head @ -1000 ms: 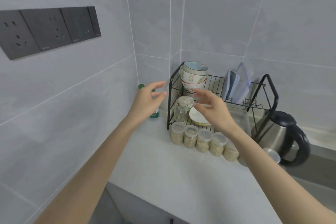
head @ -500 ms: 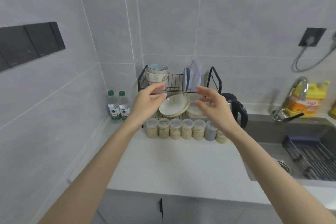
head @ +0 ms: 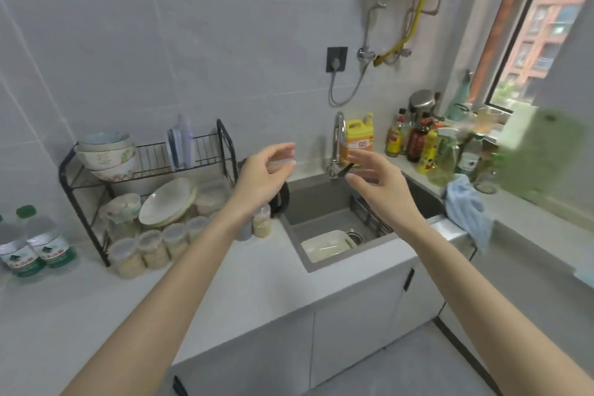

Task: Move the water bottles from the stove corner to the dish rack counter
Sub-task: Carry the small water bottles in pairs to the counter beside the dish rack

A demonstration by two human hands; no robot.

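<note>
The water bottles (head: 35, 244) now sit at the far left edge. Left hand (head: 262, 175) and right hand (head: 376, 180) are open and empty near the sink (head: 321, 199), with open surface (head: 225, 283) under the arms.

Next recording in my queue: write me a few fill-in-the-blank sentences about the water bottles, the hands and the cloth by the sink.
1. The water bottles have ___ caps.
2. They stand on the counter to the ___ of the dish rack.
3. The left hand and the right hand hold ___.
4. The cloth hanging right of the sink is ___.

Missing words: green; left; nothing; blue.
</note>
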